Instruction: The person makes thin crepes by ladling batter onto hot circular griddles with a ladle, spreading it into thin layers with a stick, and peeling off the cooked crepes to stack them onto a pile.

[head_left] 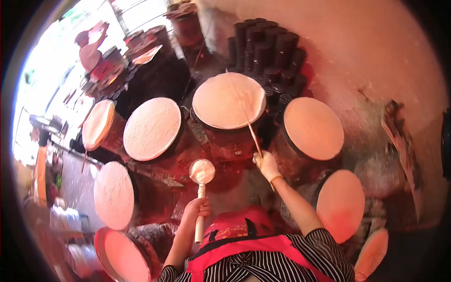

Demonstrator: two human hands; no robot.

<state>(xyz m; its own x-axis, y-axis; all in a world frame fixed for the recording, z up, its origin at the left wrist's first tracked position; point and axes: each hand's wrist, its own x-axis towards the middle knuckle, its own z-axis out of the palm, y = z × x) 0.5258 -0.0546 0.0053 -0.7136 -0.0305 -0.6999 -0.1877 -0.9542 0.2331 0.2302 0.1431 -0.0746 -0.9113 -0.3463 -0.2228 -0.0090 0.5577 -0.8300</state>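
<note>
My left hand (198, 207) is wrapped round the pale handle of a ladle (202, 171), whose round bowl holds something whitish. Fingers in a light glove, my right hand (266, 164) grips a long thin stick (252, 131). The stick reaches forward across the pale round sheet on the centre stove (221, 101), and its far tip lies by the sheet's back edge. Whether the stick touches the sheet or passes under it, I cannot tell. Between my hands and that stove, the ladle bowl hangs in the air.
More round sheets on stoves curve round me, at the left (152, 129), right (314, 128) and near right (340, 206). Dark cylinders (268, 51) are stacked behind the centre stove. Another person (90, 56) is at the far left. Split wood (399, 141) leans at the right wall.
</note>
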